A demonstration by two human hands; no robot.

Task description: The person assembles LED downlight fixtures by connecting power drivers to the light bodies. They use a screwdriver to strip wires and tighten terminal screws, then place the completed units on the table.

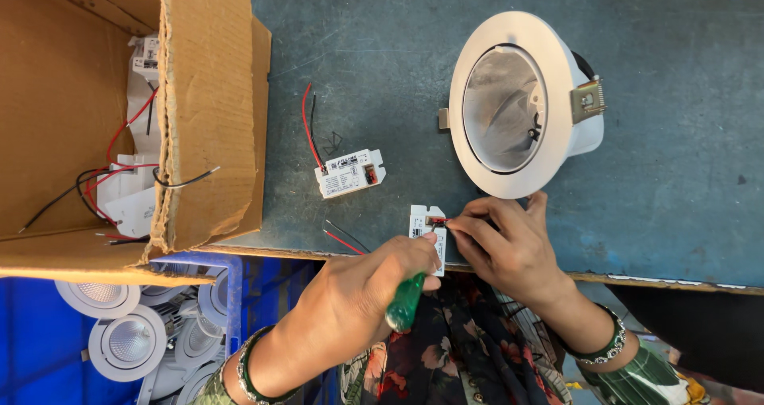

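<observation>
Blue-grey and scuffed, the bench [652, 134] fills most of the view, and the work sits right at its near edge. On the left end a cardboard box [208, 110] lies open with more white driver units [131, 184] and tangled red and black wires inside. Below the near edge, a blue crate [24, 349] holds a heap of white downlights [127, 341]. Whether those are finished or waiting, I can't tell.

Toward the right, well back from the near edge, a white round downlight housing [509, 103] lies tipped on its side, reflector facing us, a metal spring clip [587, 100] on its flank. Near the middle lies a spare driver [350, 173], red and black leads trailing off toward the far edge, untouched.

Now the action: a small white driver block [420, 223] rests at the near edge, just below the housing. The right hand [509, 250] has its fingertips pressed together, pinching a red wire end at the block's terminal. The left hand [374, 286] is closed around a green-handled screwdriver [404, 301], tip hidden behind the fingers, aimed at that same block.

By my read, this is mid-connection: the wire is at the terminal but looks not yet secured. Two loose leads [344, 239] lie just left of the block.
</observation>
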